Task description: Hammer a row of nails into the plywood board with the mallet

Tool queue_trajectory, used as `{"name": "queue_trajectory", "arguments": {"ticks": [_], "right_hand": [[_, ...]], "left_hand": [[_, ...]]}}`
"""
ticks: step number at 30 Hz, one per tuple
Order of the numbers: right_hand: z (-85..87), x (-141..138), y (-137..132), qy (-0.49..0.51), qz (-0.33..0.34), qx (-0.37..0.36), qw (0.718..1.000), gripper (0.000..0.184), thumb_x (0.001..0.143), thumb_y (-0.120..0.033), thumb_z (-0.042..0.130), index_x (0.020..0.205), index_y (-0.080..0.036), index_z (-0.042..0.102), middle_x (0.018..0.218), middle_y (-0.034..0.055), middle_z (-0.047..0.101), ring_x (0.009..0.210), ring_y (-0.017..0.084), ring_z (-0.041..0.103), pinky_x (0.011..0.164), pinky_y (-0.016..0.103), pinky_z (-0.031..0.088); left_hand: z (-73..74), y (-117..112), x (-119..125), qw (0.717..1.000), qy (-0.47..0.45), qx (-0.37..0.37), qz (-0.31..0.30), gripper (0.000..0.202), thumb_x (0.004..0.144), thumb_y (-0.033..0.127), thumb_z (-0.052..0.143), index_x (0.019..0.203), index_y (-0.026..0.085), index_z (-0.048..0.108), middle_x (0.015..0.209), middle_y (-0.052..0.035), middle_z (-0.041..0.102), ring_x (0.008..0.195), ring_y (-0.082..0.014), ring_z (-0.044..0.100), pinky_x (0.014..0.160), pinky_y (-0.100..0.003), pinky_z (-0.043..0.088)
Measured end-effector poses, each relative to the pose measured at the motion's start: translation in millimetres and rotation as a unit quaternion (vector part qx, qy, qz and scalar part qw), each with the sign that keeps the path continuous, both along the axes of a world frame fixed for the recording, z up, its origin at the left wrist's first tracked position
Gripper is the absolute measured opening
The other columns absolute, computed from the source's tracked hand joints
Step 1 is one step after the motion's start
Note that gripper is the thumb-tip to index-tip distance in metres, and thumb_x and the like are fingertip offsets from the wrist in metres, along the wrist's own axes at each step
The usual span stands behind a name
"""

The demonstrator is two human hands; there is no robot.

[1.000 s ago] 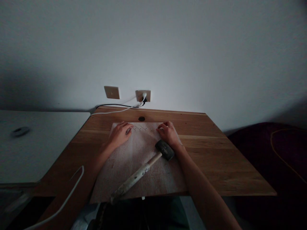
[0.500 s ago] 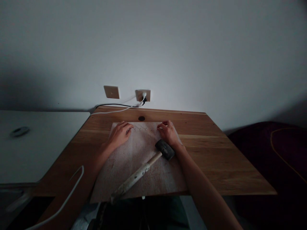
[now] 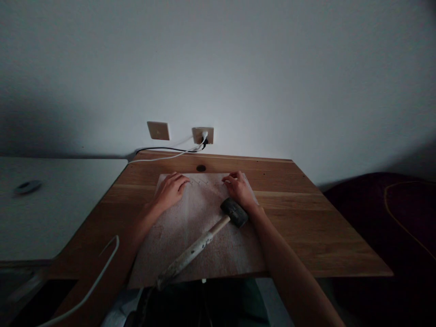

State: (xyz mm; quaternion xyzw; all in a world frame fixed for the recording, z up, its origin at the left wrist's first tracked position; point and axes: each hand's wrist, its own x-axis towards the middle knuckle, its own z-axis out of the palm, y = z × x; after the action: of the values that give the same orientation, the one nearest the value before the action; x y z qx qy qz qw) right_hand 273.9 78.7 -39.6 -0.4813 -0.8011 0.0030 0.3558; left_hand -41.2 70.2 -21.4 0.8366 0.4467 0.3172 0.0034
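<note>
On the pale plywood board (image 3: 190, 240), left hand (image 3: 169, 191) with fingers (image 3: 180, 180) spread, right hand (image 3: 240, 190) with fingers (image 3: 231, 178) curled, pinch unclear, beside at least three small nails (image 3: 199, 182), and one black rubber mallet (image 3: 234, 212) lying there!

Mallet head (image 3: 234, 213): matt blk rubber. Mallet grip (image 3: 192, 253): worn, chipped paint over wd. Board (image 3: 204, 245): rough ply. Desktop (image 3: 299, 231): smooth wd, slight sheen.

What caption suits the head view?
Left hand and right hand rest on a plywood board by a row of nails, a mallet beside the right hand.
</note>
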Motion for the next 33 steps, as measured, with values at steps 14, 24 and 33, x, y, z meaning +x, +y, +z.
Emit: {"name": "queue_trajectory", "arguments": {"ticks": [14,24,33], "right_hand": [[4.3,-1.9,-4.3,-0.007,-0.01,0.003,1.0,0.024,0.092,-0.021,0.069,0.115,-0.022,0.077,0.111,0.0122,0.061,0.107,0.029,0.063,0.099,0.045,0.056],[3.6,-0.7,-2.7,-0.008,-0.028,0.006,1.0,0.01,0.094,-0.024,0.07,0.101,-0.023,0.078,0.109,0.0116,0.061,0.104,0.028,0.063,0.098,0.046,0.056],[3.7,-1.5,-2.6,-0.003,-0.028,0.007,1.0,0.012,0.095,-0.022,0.069,0.102,-0.022,0.079,0.109,0.0119,0.06,0.104,0.028,0.063,0.098,0.044,0.056]], "left_hand": [[-1.8,1.8,-2.7,1.0,-0.007,0.0,0.012,0.017,0.098,0.022,0.056,0.1,0.022,0.073,0.101,-0.0067,0.074,0.101,-0.0262,0.065,0.096,-0.042,0.052],[0.4,1.5,-2.8,1.0,-0.014,-0.014,0.023,0.015,0.097,0.023,0.059,0.095,0.024,0.074,0.097,-0.0059,0.073,0.098,-0.0257,0.064,0.093,-0.042,0.051],[1.0,1.9,-2.7,1.0,-0.013,-0.008,0.027,0.013,0.097,0.022,0.06,0.091,0.023,0.072,0.094,-0.0052,0.074,0.097,-0.025,0.065,0.091,-0.04,0.051]]}}
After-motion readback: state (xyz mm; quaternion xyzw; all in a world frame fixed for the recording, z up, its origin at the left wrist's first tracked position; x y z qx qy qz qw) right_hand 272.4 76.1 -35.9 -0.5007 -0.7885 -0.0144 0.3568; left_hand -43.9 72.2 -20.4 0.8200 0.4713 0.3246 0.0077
